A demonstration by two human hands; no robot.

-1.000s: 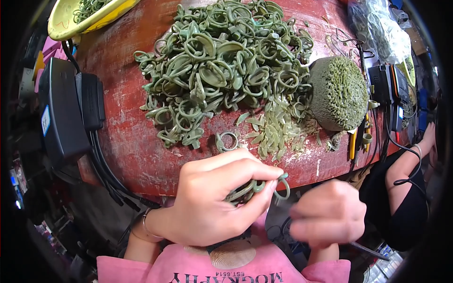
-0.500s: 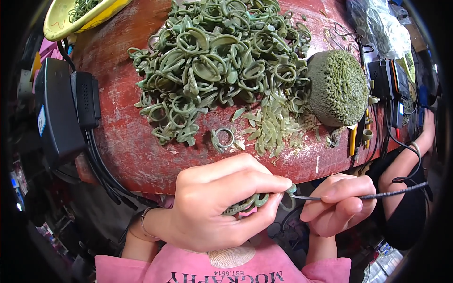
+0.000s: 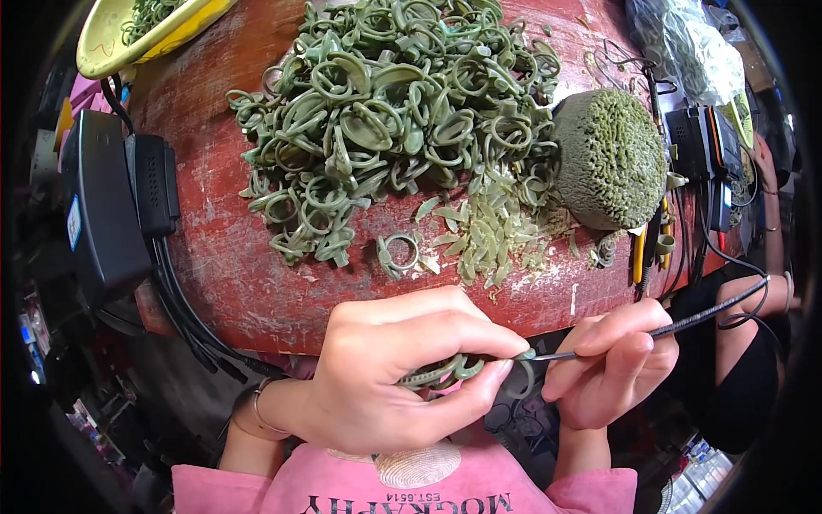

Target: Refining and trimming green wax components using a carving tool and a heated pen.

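Observation:
My left hand (image 3: pixel 402 368) is closed around several green rings (image 3: pixel 437 373), with one more green ring (image 3: pixel 529 384) pinched between thumb and forefinger, its band hanging below the fingertips. My right hand (image 3: pixel 612 364) grips a thin tool (image 3: pixel 698 319) with a slim metal tip and a black ribbed, cord-like handle. The tip touches or nearly touches the pinched ring; the exact contact is too small to tell. Both hands are just off the table's near edge. Beyond them lies a single green ring (image 3: pixel 398 255), beside a large heap of similar rings (image 3: pixel 368 128).
Pale green flakes (image 3: pixel 492 236) lie on the worn red table (image 3: pixel 214 274). A round green textured block (image 3: pixel 612 158) stands right of the heap. Black boxes with cables (image 3: pixel 154 184) are at left, a yellow basin (image 3: pixel 103 43) far left. Another person's arm (image 3: pixel 753 313) is at right.
The tool has tilted, its back end now higher, and my right fingers have shifted on it. More of the pinched ring's band shows. The other person's arm at right has moved.

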